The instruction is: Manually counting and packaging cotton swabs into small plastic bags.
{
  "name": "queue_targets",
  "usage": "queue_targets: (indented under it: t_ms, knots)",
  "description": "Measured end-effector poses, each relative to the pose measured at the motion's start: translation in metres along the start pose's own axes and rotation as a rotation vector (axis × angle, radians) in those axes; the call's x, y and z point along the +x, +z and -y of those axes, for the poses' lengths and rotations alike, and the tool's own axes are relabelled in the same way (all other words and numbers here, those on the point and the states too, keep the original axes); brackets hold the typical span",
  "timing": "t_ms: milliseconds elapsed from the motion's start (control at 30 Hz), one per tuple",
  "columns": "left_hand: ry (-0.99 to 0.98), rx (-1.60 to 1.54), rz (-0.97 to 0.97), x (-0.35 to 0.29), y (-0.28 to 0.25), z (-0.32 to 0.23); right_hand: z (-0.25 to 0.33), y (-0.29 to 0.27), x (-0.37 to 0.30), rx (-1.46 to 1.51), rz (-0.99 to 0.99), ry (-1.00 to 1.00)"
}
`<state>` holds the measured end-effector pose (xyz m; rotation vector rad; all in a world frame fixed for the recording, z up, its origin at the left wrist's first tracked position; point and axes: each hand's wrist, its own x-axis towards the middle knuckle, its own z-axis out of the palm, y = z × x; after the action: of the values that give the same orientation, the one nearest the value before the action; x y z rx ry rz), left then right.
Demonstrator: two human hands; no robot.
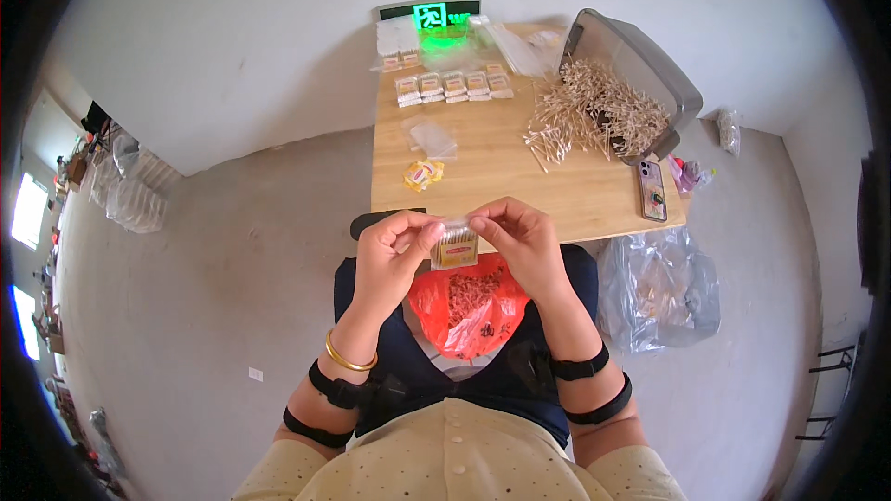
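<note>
Between my two hands, just off the table's near edge, is a small clear packet of cotton swabs [455, 250] with a yellow label. My left hand [393, 249] pinches its upper left corner between thumb and finger. On the upper right corner, the thumb and fingers of my right hand [522, 243] are closed too. Below the packet, a red plastic bag [434, 315] lies open on my lap with small reddish-brown bits inside. Past my hands on the table lie a loose pile of yellow labels [424, 175] and some flat clear bags [432, 140].
Filled packets [454, 86] stand in a row at the back of the wooden table [492, 144]. Loose cotton swabs [580, 107] spill from a tipped grey bin [685, 83] at the right. A phone [652, 193] lies near the right edge. Beside the table sits a clear plastic bag [661, 301].
</note>
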<state>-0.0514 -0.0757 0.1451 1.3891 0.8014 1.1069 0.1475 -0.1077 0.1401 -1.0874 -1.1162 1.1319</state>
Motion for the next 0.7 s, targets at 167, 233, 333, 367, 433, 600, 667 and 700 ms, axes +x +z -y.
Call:
queue_targets:
  t_ms: [167, 233, 333, 367, 433, 600, 667, 700]
  knots:
    - [0.013, 0.155, 0.015, 0.013, 0.000, 0.014, -0.013, -0.012, 0.009, -0.126, -0.049, -0.053]
    - [0.011, 0.188, 0.009, 0.019, 0.001, 0.021, -0.017, -0.015, 0.013, -0.164, -0.069, -0.061]
    - [0.014, 0.208, 0.004, 0.030, 0.007, 0.031, -0.027, -0.020, 0.019, -0.145, -0.093, -0.030]
    - [0.033, 0.230, 0.009, 0.034, 0.010, 0.030, -0.029, -0.022, 0.022, -0.139, -0.096, -0.025]
    - [0.062, 0.283, 0.027, 0.041, 0.015, 0.032, -0.033, -0.025, 0.025, -0.144, -0.092, -0.038]
    - [0.137, 0.415, 0.039, 0.056, 0.019, 0.045, -0.045, -0.032, 0.032, -0.210, -0.075, -0.097]
    - [0.183, 0.457, 0.023, 0.061, 0.022, 0.054, -0.048, -0.032, 0.036, -0.247, -0.084, -0.090]
    - [0.207, 0.480, 0.015, 0.063, 0.023, 0.058, -0.049, -0.032, 0.039, -0.265, -0.087, -0.088]
